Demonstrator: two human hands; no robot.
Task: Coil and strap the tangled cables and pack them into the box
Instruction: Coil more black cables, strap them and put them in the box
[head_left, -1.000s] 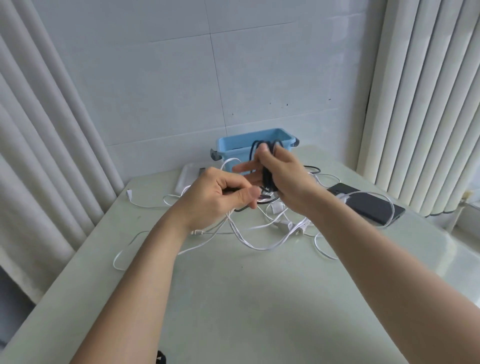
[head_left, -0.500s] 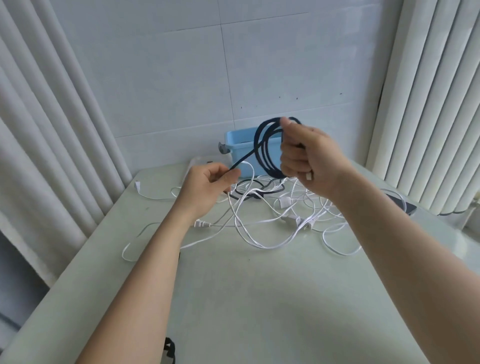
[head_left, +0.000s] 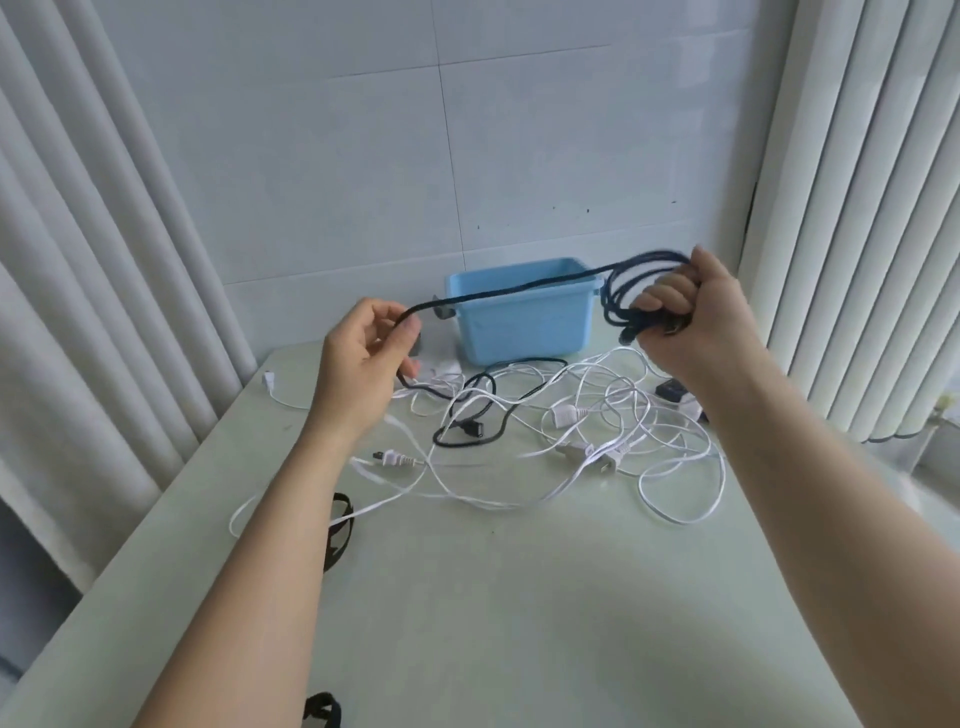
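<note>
Pale green desk (head_left: 519, 597) filled the lower field, flanked by white pleated curtains (head_left: 78, 312) and backed by a tiled wall (head_left: 363, 156). At the desk's far edge, against the wall, stood the blue box (head_left: 524, 322), upright, its interior not visible. In front of it a tangle of white cables (head_left: 602, 460) lay spread across the desk. Both hands were raised above this tangle. The right hand (head_left: 696, 322) kept a closed grip round several coiled loops of the black cable (head_left: 519, 287), held beside the box. From there one strand ran taut to the left hand (head_left: 363, 364), whose grip pinched it between thumb and fingers. The remainder trailed down among the white cables. A black strap (head_left: 337, 525) lay beside the left forearm.
</note>
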